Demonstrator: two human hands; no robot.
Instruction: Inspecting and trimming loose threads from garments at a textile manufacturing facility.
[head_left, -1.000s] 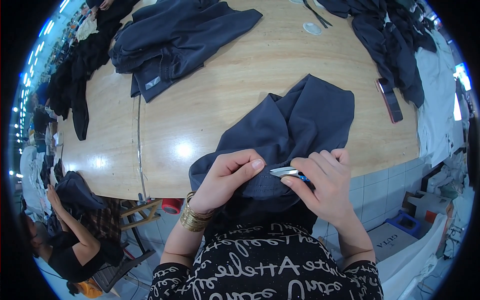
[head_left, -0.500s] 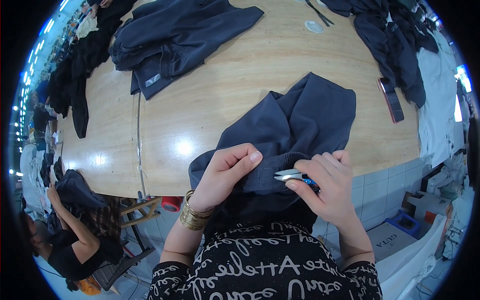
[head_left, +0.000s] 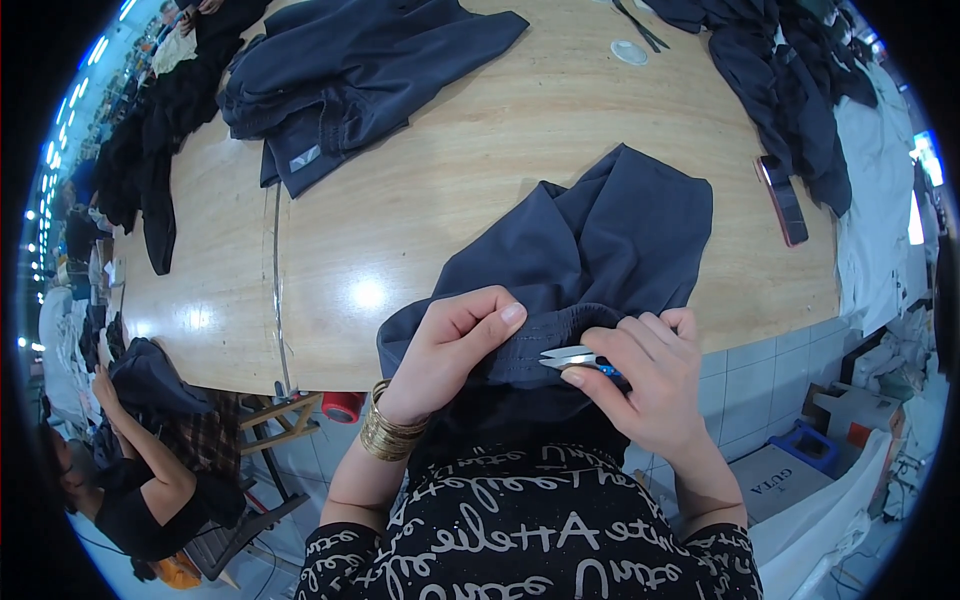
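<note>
A dark navy garment [head_left: 625, 225] lies partly on the wooden table, its gathered, stitched elastic band [head_left: 525, 350] drawn over the near edge toward me. My left hand [head_left: 450, 345] is closed on that band, thumb on top of the fabric. In my right hand [head_left: 650, 375] is a pair of thread snips [head_left: 572, 357] with bright blades and a blue part. The blades point left over the stitching and stand slightly apart; whether they touch the cloth I cannot tell.
Another navy garment [head_left: 360, 80] lies folded at the far left of the table [head_left: 450, 200]. A phone [head_left: 782, 200], a clear disc [head_left: 629, 52] and more dark cloth [head_left: 775, 90] are on the right. A seated person [head_left: 150, 480] handles dark fabric at the left.
My right hand has shifted slightly left with the snips, bringing the blade tips closer to my left thumb. The left hand and garment stay nearly still.
</note>
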